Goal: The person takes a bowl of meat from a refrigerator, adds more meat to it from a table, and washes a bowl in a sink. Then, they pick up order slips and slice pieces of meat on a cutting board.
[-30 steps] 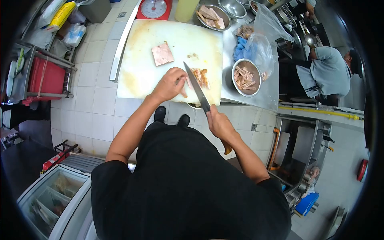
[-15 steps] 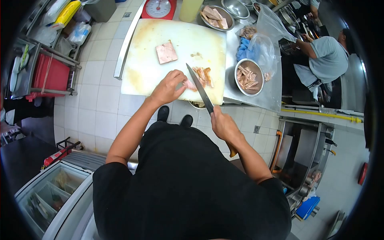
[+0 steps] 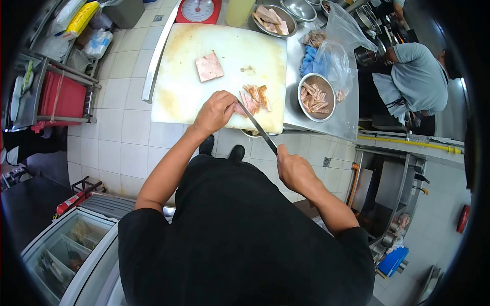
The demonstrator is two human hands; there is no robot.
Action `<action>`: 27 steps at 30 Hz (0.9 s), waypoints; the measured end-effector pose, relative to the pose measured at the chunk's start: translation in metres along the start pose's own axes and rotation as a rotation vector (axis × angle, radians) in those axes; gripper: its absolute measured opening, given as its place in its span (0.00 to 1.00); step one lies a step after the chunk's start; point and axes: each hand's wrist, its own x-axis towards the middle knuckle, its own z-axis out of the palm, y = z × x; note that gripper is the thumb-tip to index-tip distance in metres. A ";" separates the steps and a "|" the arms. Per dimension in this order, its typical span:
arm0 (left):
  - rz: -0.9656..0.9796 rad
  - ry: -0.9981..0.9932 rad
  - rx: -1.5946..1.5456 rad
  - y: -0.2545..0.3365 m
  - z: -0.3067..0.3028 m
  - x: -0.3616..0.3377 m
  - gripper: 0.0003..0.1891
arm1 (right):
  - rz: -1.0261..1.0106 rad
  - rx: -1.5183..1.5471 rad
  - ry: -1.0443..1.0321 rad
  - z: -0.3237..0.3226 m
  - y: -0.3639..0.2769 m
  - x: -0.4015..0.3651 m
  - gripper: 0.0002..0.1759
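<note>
On the white cutting board [image 3: 176, 61], my left hand [image 3: 216, 110] presses curled fingers on a piece of pale pink meat [image 3: 240, 108], mostly hidden under them. My right hand [image 3: 296, 171] is wrapped round the handle of a long kitchen knife [image 3: 263, 133], its blade slanting across the board's near edge with the tip close to my left fingertips. Just right of the blade lie cut meat strips [image 3: 259, 96] with browned edges. A square meat slab [image 3: 209, 67] rests farther back, apart from both hands.
Right of the board stands a steel bowl of meat strips [image 3: 317, 98], beside a clear plastic bag [image 3: 334, 61]. Another bowl [image 3: 292, 32] with meat slabs and a red scale [image 3: 198, 11] are behind. A co-worker [image 3: 418, 76] bends at the far right.
The knife has drawn back toward me, its tip now lower and beside my left fingers. My right hand has shifted right and nearer my body. My left hand stays on the meat.
</note>
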 end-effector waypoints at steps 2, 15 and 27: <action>0.004 -0.006 -0.001 -0.001 0.001 0.000 0.06 | -0.004 -0.011 -0.058 0.009 0.006 0.008 0.07; -0.045 0.016 -0.091 -0.004 -0.004 -0.007 0.07 | -0.020 0.030 0.056 0.011 -0.002 0.023 0.05; 0.024 -0.001 -0.010 -0.008 0.000 -0.004 0.07 | 0.011 -0.067 -0.063 0.010 -0.014 0.014 0.10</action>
